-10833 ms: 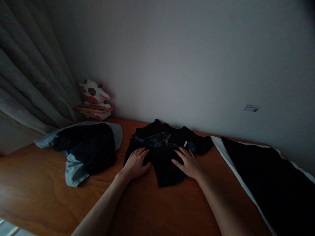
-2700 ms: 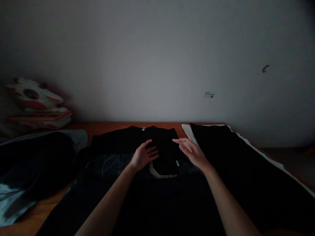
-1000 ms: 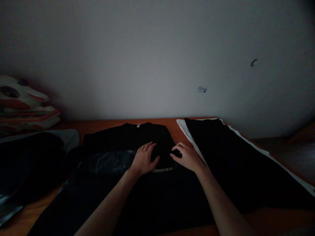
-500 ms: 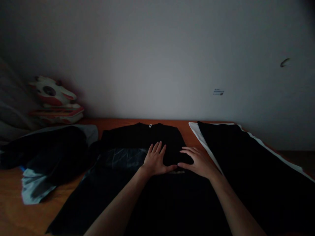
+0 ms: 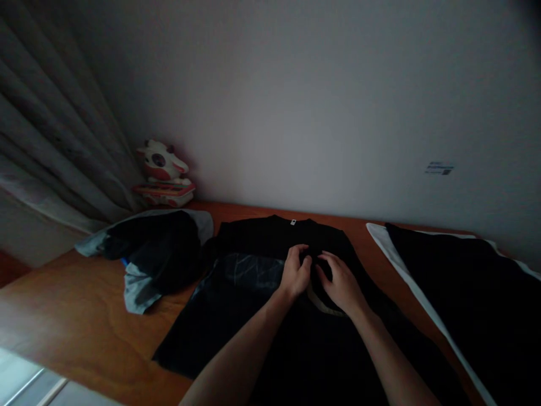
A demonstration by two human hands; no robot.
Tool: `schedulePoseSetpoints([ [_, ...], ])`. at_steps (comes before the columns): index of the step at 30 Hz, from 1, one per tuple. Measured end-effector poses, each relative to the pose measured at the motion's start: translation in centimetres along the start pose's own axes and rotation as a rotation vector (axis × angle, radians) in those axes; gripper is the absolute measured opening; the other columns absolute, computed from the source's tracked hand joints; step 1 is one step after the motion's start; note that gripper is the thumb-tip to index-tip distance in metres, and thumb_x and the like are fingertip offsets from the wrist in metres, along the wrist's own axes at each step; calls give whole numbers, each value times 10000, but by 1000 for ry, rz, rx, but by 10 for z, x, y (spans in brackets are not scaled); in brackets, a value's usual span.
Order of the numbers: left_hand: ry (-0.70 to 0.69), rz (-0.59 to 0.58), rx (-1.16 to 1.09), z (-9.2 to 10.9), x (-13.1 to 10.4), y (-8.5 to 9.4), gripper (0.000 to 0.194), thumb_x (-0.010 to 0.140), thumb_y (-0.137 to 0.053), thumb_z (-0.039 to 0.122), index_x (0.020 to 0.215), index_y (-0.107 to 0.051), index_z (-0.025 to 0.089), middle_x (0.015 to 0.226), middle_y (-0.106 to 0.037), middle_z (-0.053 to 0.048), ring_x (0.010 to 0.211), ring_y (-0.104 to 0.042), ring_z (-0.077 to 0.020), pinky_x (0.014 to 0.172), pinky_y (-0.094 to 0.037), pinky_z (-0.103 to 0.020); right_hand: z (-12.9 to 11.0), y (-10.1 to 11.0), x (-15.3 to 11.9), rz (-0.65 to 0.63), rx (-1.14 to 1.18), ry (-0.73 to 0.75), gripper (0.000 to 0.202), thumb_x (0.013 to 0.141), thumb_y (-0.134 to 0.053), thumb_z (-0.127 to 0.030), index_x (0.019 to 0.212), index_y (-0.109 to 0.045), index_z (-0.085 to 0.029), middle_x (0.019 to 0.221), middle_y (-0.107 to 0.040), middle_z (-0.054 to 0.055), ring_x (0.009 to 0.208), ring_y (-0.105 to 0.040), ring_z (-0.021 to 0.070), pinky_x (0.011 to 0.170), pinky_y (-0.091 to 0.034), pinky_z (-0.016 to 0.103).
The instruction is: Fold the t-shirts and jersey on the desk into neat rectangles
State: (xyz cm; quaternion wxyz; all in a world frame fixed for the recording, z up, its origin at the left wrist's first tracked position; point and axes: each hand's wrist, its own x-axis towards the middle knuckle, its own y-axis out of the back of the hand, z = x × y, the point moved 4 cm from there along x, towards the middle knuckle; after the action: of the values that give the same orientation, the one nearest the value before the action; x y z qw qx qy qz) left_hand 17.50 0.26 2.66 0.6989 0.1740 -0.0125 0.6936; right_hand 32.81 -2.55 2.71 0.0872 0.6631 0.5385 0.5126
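A black shirt (image 5: 249,237) lies flat with a small white label (image 5: 293,222) at its neck edge. Over its lower part spreads a dark garment (image 5: 236,316) that bears a greyish patterned panel (image 5: 256,272). My left hand (image 5: 298,272) rests at the middle of this cloth, fingers curled and thumb drawn in, gripping dark fabric. Close by on the right, my right hand (image 5: 340,282) is bent round dark fabric between thumb and fingers. A pale curved strip (image 5: 323,304) shows on the garment beneath the hands. Folds are hard to make out in the dim light.
Heaped black and grey clothing (image 5: 169,254) lies to the left on the wooden surface (image 5: 84,316). Behind it stands a cow-shaped toy (image 5: 163,175) beside a curtain (image 5: 63,124). Black cloth with white edges (image 5: 460,282) covers the right side. A wall (image 5: 296,113) rises behind.
The view has turned left, so things sit further right. Both hands had spread fingers on the cloth; now they are closer together and curled on fabric, and the pale strip shows more.
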Motion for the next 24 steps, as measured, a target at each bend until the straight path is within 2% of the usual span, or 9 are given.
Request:
schedulePoseSetpoints([
  [6,2,58,-75,2,1,-2,253,904,-557,161,1150,-591,211,1205,-626,-113,1121,-603,-213,994,-512,-373,2,1,-6,-20,105,-26,254,946,-522,-347,1147,-641,-247,1268,-694,129,1204,-645,298,1060,-509,545],
  [9,-20,72,-22,11,4,15,256,894,-544,152,1135,-598,217,1174,-623,-101,1070,-610,-206,923,-534,-350,3,6,-5,24,154,-57,230,951,-513,-359,1109,-642,-252,1212,-706,121,1168,-652,284,1045,-515,522],
  [11,-85,46,139,21,8,39,273,868,-562,151,1127,-618,217,1173,-615,-98,1058,-607,-220,926,-530,-367,5,8,-5,57,176,-73,218,951,-519,-370,1085,-640,-249,1161,-713,120,1125,-662,281,1016,-526,513],
  [14,-145,-54,612,31,12,90,322,818,-622,162,1135,-644,210,1192,-610,-118,1113,-586,-284,1026,-469,-446,8,9,-5,70,191,-85,213,949,-526,-390,1060,-641,-248,1104,-713,113,1067,-669,279,979,-537,503],
  [17,-21,-94,1075,27,13,146,366,833,-619,195,1198,-635,187,1237,-601,-160,1195,-553,-344,1023,-445,-474,9,8,-5,71,187,-81,205,951,-521,-386,1032,-651,-249,1076,-709,105,1043,-672,275,965,-536,489],
  [19,45,-74,1199,22,13,176,396,842,-638,276,1215,-634,146,1257,-595,-209,1219,-535,-400,999,-438,-516,8,8,-5,77,190,-73,196,950,-516,-376,1001,-655,-247,1052,-707,103,1026,-675,274,955,-537,484],
  [22,102,-41,1312,12,16,200,519,884,-601,512,1221,-644,120,1295,-592,-249,1237,-527,-437,1009,-409,-541,7,8,-4,73,198,-73,188,943,-515,-369,961,-659,-250,1022,-708,99,997,-679,275,937,-541,484],
  [24,120,-28,1368,6,20,207,563,919,-524,577,1208,-663,113,1297,-601,-257,1224,-544,-432,1006,-404,-530,6,9,-4,71,199,-84,187,940,-516,-369,950,-662,-252,1013,-708,98,988,-680,275,929,-542,484],
])
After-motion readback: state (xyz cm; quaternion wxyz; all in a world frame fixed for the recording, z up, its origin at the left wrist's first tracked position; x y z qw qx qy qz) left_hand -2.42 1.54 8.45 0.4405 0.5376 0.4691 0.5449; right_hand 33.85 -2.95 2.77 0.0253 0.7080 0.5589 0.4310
